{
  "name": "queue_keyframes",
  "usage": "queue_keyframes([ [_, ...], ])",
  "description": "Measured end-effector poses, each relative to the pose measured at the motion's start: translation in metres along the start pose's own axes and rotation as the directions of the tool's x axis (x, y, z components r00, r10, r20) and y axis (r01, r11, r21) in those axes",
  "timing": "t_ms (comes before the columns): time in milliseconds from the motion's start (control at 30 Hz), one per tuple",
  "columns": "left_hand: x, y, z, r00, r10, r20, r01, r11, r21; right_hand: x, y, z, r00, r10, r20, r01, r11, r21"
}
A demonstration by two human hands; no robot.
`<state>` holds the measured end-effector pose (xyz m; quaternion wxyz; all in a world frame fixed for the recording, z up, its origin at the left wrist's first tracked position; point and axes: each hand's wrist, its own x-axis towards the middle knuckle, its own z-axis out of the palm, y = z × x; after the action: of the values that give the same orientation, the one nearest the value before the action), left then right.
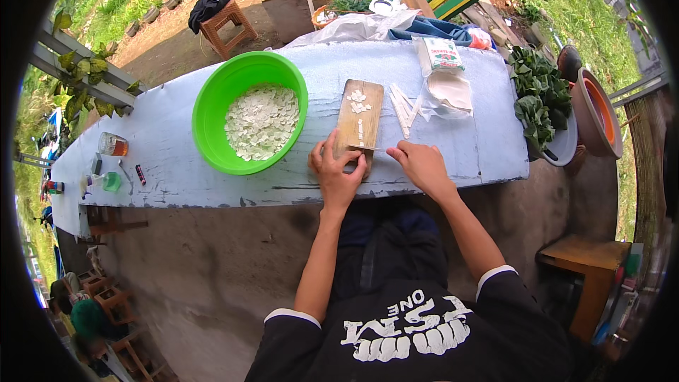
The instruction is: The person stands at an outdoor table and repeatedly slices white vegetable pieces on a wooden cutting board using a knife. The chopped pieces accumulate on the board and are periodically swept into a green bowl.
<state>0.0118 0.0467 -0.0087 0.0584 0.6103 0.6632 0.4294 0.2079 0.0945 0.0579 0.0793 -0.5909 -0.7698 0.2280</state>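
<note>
My left hand rests over the near end of a wooden cutting board, its bent thumb and forefinger beside a knife blade. Whether a strip lies beneath these fingertips is hidden. With my right hand I grip the knife from the right; its blade lies across the board. A row of small white pieces runs up from the blade, and more cut pieces lie scattered at the far end. Several thin white strips sit right of the board. To the left, a green plastic basin contains many white pieces.
Plastic packs of white sheets lie behind the strips. Leafy greens and stacked basins stand beyond the table's right end. A glass of amber liquid and a spray bottle occupy the left. People sit at lower left.
</note>
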Motion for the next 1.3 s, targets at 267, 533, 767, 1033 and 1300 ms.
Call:
queue_keyframes([
  [267, -0.001, 0.005, -0.005, 0.999, -0.044, 0.009, 0.044, 0.998, -0.045, 0.008, -0.012, 0.008, 1.000, -0.007, -0.010, 0.007, 1.000, 0.015],
  [533, -0.004, 0.007, -0.006, 0.999, -0.048, 0.000, 0.048, 0.999, -0.021, -0.009, -0.006, 0.005, 1.000, -0.011, -0.024, 0.011, 1.000, 0.005],
  [767, -0.006, 0.008, -0.007, 0.998, -0.069, -0.001, 0.069, 0.997, -0.017, 0.004, -0.015, 0.016, 0.998, -0.028, -0.053, 0.029, 0.999, 0.025],
  [1033, -0.014, 0.004, -0.005, 0.997, -0.065, -0.035, 0.065, 0.998, 0.024, -0.014, -0.009, 0.008, 1.000, -0.001, -0.007, 0.001, 1.000, 0.029],
  [1300, -0.011, 0.008, -0.007, 0.998, -0.052, -0.041, 0.050, 0.998, -0.044, 0.001, -0.019, 0.014, 1.000, 0.004, -0.015, -0.004, 1.000, -0.002],
])
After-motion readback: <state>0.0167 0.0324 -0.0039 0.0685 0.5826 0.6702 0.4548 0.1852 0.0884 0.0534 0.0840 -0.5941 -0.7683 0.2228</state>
